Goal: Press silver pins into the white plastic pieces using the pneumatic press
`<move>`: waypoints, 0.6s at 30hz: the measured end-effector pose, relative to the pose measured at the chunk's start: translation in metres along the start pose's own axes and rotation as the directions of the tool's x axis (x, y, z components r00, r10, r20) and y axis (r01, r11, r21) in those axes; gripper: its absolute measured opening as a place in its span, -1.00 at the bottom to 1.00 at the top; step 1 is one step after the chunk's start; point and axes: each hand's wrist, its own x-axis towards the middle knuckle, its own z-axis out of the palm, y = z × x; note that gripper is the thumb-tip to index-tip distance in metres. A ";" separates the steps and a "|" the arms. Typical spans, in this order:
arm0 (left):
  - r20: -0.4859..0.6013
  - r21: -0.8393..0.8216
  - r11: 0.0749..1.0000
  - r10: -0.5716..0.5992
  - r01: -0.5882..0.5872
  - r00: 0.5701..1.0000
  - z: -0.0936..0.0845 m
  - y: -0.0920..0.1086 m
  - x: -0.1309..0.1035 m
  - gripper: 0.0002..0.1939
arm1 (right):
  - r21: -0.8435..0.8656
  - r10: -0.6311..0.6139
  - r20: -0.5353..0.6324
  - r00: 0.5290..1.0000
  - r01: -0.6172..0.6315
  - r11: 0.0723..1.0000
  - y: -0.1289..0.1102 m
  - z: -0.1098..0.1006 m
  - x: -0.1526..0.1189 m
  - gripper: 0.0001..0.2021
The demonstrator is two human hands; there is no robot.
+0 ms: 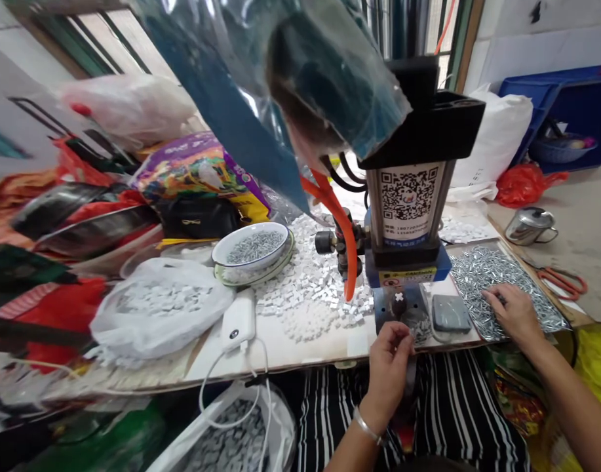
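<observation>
My left hand (391,354) is at the front of a small press machine (412,196), thumb and fingers pinched together. Whatever lies between them is hidden. Just behind it are the press's metal base (383,307) and a small heap of metal parts (420,330). My right hand (517,313) reaches into a tray of loose silvery metal pins (497,269). Its fingers are curled at the pins, and I cannot make out what is in them. Between the hands sits a grey block (450,313).
White small pieces (310,278) lie scattered left of the press. Further left are an enamel bowl of metal pins (255,246), a white power bank (238,321) and a plastic bag of pieces (157,301). Scissors (565,282) and a metal cup (530,226) are at right.
</observation>
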 end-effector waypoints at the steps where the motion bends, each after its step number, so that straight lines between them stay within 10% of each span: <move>1: 0.001 0.036 0.999 0.011 -0.012 1.000 0.003 -0.001 0.001 -0.87 | 0.008 0.010 -0.003 1.000 -0.010 1.000 -0.003 -0.003 0.001 -0.54; 6: -0.026 0.024 1.000 0.010 -0.009 1.000 0.007 -0.001 0.008 -0.88 | 0.222 0.243 -0.015 0.970 -0.233 0.947 -0.023 -0.019 0.000 -0.50; 10: -0.035 -0.089 0.995 -0.047 0.044 0.998 0.007 0.004 0.007 -0.85 | 0.529 0.425 0.169 0.889 -0.445 0.722 -0.058 -0.026 -0.006 -0.53; 18: -0.038 -0.145 0.985 -0.102 0.095 0.994 0.008 0.013 -0.007 -0.85 | 0.782 0.165 0.469 0.868 -0.495 0.379 -0.154 -0.023 -0.026 -0.63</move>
